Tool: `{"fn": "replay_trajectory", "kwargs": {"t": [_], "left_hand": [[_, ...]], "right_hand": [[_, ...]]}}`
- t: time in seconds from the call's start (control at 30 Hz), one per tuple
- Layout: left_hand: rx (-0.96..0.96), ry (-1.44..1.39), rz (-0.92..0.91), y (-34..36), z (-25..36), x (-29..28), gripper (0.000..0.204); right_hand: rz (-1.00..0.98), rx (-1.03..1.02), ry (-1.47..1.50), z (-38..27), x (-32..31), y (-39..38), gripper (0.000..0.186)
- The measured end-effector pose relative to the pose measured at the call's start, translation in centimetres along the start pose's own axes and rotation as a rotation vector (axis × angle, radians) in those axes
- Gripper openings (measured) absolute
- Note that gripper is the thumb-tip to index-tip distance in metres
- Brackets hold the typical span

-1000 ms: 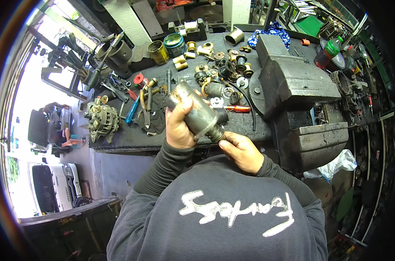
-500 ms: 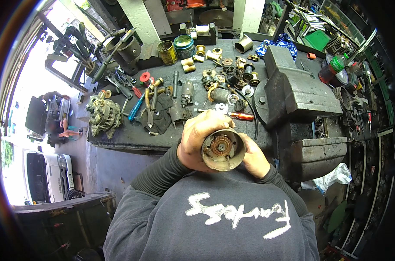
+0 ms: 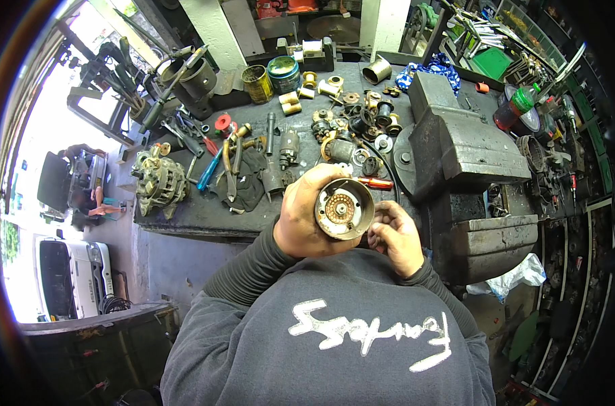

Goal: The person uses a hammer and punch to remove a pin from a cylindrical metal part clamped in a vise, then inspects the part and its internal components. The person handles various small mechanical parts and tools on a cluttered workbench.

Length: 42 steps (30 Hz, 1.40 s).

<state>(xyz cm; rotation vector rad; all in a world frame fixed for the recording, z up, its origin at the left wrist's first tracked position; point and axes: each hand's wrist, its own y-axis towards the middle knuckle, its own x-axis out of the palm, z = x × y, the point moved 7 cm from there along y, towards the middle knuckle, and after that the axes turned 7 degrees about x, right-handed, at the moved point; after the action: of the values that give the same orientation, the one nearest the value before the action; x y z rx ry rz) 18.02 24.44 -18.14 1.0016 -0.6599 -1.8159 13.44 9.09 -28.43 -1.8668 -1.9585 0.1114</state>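
Workbench (image 3: 195,220), dark, with an alternator (image 3: 160,183) at its left end. Left hand (image 3: 299,216): fingers wrapped around a metal cylinder (image 3: 365,206) near the bench's front edge, open end toward the viewer; probably heavy, rigid, perhaps greasy, best gripped round the outer wall. Right hand (image 3: 399,241): fingers half-curled just beside it; any hold cannot be told.

Your cylindrical grey metal housing (image 3: 365,201) shows a copper-dotted round disc (image 3: 333,211); your charcoal cloth sweatshirt (image 3: 321,375) bears white lettering (image 3: 429,362); the crumpled bundle (image 3: 410,76) is patterned blue-and-white.
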Motion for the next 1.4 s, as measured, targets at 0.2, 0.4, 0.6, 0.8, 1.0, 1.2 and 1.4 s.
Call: {"fn": "replay_trajectory", "kwargs": {"t": [0.2,0.4,0.6,0.8,1.0,1.2,1.4], "left_hand": [[-0.099,0.148,-0.129,-0.1,-1.3,0.8,0.067],[-0.068,0.264,-0.347,-0.2,-1.0,2.5,0.065],[-0.026,0.331,-0.452,-0.4,-0.9,3.8,0.063],[-0.037,0.344,-0.499,-0.4,-0.9,4.2,0.062],[-0.042,0.330,-0.528,-0.2,-0.9,4.4,0.061],[-0.057,0.337,-0.512,-0.3,-1.0,4.5,0.059],[-0.007,0.314,-0.439,-0.1,-0.8,4.6,0.059]], "right_hand": [[0.190,-0.527,-0.187,-6.7,-0.8,-2.0,0.013],[0.169,-0.760,-0.990,-9.8,3.7,-2.8,0.018],[0.244,-0.665,-1.163,-8.2,3.7,-2.1,0.018],[0.252,-0.666,-1.117,-7.3,3.2,-1.9,0.018],[0.265,-0.652,-1.068,-6.9,2.8,-2.0,0.020],[0.285,-0.675,-1.043,-6.9,2.5,-2.0,0.019],[0.281,-0.620,-0.994,-6.6,2.4,-1.8,0.018]]}}
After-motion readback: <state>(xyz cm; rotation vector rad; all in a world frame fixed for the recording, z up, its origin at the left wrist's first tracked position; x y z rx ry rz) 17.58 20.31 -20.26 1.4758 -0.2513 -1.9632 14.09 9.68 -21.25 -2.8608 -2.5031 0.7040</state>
